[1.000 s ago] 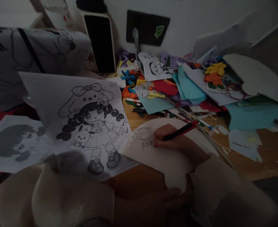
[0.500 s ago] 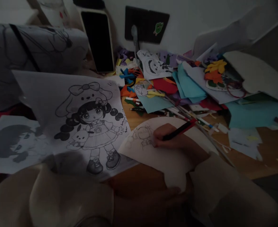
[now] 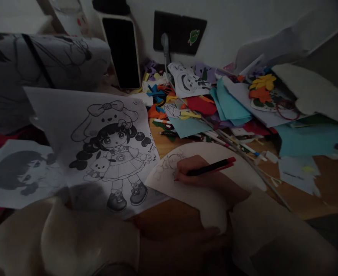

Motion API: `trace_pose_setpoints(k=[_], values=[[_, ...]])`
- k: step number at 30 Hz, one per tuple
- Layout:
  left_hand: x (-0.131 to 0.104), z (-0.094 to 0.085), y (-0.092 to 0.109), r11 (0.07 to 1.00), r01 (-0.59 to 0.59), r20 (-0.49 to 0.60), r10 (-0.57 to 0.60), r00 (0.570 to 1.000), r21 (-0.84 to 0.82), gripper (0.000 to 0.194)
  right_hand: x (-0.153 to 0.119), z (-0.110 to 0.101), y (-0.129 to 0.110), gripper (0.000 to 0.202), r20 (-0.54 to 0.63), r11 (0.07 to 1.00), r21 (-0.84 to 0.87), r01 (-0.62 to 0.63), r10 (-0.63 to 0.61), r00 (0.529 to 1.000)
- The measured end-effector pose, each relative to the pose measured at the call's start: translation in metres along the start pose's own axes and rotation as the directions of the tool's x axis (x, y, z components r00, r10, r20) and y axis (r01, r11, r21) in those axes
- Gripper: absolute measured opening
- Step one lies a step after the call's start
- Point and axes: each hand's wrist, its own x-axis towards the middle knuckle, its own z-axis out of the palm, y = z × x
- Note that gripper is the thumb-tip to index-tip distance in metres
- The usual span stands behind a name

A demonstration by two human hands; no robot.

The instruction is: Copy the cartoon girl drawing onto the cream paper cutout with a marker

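My right hand [image 3: 197, 170] is closed around a black and red pen [image 3: 211, 167], its tip low on a pale, fan-shaped piece [image 3: 240, 168] with a short handle. Beside the fingers, faint lines of a sketched figure show, partly hidden by the hand. Below, in shadow, my left hand [image 3: 210, 239] has its fingers at the end of the handle, seemingly pinching it. Left of the fan-shaped piece lies a printed sheet [image 3: 50, 111] with a girl in a puppy hat, its right edge meeting the piece.
Another printed sheet [image 3: 2, 191] lies at far left. Behind are coloured paper scraps [image 3: 157, 92], blue sheets [image 3: 233, 107] and a grey cable [image 3: 261, 176]. A dark-fronted bottle [image 3: 121, 53] stands near the wall socket [image 3: 180, 32]. A second pale cutout [image 3: 315, 84] is at right.
My right hand has shifted slightly left and down over the sketch, and the pen has tilted flatter. My left hand stays at the handle. The view has moved slightly.
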Motion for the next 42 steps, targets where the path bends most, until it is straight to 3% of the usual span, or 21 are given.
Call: trace_pose_setpoints(k=[3,5,12,20,24,32,38,42], values=[[-0.002,-0.012,-0.008,0.979,-0.195,-0.070,0.191,0.979,-0.054,0.014,0.004,0.002,-0.003,0.036,0.030,1.000,-0.020,-0.006,0.007,1.000],[-0.004,-0.017,-0.010,0.967,-0.238,-0.052,0.234,0.971,-0.088,0.012,0.005,0.001,-0.003,0.036,0.020,0.999,-0.047,-0.005,0.006,1.000],[-0.006,-0.011,-0.006,0.970,-0.222,-0.060,0.217,0.974,-0.094,0.006,0.004,0.000,-0.003,0.035,0.088,0.998,-0.050,0.048,-0.044,0.995],[-0.006,-0.003,-0.003,0.964,-0.241,-0.103,0.231,0.968,-0.108,0.007,0.005,0.000,-0.005,0.035,0.084,0.998,-0.043,0.044,-0.040,0.996],[-0.005,-0.006,-0.003,0.970,-0.221,-0.092,0.212,0.973,-0.104,0.008,0.005,0.000,-0.003,0.035,0.033,0.997,-0.068,0.022,-0.020,0.999],[-0.006,-0.012,-0.007,0.963,-0.236,-0.080,0.227,0.971,-0.127,0.006,0.003,0.003,0.003,0.035,0.094,0.999,-0.015,0.037,-0.036,0.995],[-0.006,-0.002,-0.001,0.964,-0.232,-0.100,0.220,0.970,-0.128,0.007,-0.008,-0.013,0.007,0.035,-0.026,0.997,0.028,-0.065,0.066,0.997],[-0.006,-0.002,-0.002,0.964,-0.228,-0.100,0.216,0.971,-0.138,0.008,-0.014,-0.023,0.014,0.036,0.043,0.997,0.055,-0.051,0.049,0.998]])
